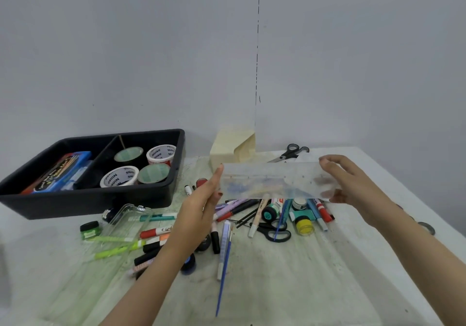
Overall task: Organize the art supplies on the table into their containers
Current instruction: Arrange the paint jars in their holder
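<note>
Above the marker pile (277, 214), both hands hold a clear case (272, 181) off the table by its ends. Left hand (206, 199) pinches one end, right hand (350, 187) wraps the other. Likely opening it: keep it level, thumbs at the seam. Bare table (290, 275) toward the body suits setting down. Black tray (100, 199) well left; table edge near right.

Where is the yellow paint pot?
Look at the table, at the pile of pens below the right hand. The yellow pot lies at the pile's near edge, right of the near scissors. No other pot is yellow.
</note>
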The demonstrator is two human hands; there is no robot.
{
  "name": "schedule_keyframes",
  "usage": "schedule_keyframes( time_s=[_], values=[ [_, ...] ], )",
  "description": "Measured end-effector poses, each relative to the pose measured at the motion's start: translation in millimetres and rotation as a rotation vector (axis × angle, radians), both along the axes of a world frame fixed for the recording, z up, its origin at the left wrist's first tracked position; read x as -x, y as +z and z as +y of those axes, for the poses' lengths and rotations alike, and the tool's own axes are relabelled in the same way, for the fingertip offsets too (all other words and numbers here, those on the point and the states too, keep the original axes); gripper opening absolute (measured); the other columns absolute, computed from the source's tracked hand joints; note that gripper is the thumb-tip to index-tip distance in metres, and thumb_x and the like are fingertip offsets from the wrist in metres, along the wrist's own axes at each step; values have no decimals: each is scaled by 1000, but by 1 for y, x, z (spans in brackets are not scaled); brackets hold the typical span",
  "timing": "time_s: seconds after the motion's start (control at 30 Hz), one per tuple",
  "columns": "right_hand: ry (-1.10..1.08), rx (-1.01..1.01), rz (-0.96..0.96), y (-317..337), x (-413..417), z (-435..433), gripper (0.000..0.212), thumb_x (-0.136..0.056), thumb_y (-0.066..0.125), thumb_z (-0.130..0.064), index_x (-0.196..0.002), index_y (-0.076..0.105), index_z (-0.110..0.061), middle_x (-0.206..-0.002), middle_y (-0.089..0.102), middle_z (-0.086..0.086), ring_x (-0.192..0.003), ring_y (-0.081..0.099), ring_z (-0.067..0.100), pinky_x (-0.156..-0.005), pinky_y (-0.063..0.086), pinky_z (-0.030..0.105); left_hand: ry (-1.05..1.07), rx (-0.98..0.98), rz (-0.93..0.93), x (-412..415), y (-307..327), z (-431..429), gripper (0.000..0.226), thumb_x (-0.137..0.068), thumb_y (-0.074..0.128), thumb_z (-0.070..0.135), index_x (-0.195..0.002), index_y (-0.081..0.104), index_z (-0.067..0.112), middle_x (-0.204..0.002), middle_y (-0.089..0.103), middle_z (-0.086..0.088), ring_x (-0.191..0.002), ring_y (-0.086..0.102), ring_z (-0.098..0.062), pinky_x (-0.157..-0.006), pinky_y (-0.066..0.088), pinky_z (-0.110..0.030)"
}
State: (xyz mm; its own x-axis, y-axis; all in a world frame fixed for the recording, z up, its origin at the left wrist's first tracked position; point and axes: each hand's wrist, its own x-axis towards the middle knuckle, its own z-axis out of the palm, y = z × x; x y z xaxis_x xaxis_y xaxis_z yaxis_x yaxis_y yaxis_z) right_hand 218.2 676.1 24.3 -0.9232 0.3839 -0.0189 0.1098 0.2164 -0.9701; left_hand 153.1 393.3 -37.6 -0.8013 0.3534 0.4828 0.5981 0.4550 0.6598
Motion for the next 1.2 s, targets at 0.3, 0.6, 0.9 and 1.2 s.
schedule_keyframes(
  time_s=[0.3, 0.6, 0.9, 1.2],
  values=[
    [8, -324, 91, -22, -35, -7, 24, -100, 37, -33, -121, 39, -44, -97, 66, 3, -65, 60, 18, -63, 45, 26, 91, -159, -262, -18, -1, -7, 38, -94, 51, 28, -126, 44, 47, -64, 60, -9, -61, 51, -21, -57, 46, -23],
    [-48, -526, -13, -62, -68, -1, 36, -95, 47, -33, -131, 45, -37, -97, 61, -7, -65, 62, 14, -62, 39, 16, -124, 339, -322, -49, -15, -11, 100, -59, 78, 58, -140, 20, 48, -117, 49, 18, -100, 52, -5, -86, 50, -26],
    [-55, -595, -113, -92, -100, 15, 36, -95, 50, -27, -132, 50, -29, -101, 61, 0, -60, 49, 2, -59, 34, 13, -169, 587, -250, -78, -34, -2, 108, -41, 56, 90, -135, 41, 38, -116, 27, 24, -111, 28, 1, -98, 28, -18],
    [-23, -668, -126, -118, -108, 18, 45, -95, 50, -26, -139, 42, -22, -102, 50, -5, -69, 37, -8, -65, 30, 10, -214, 637, -188, -80, -44, 2, 106, -59, 60, 80, -146, 13, 42, -135, 21, 28, -127, 16, 5, -108, 13, -19]
  ],
)
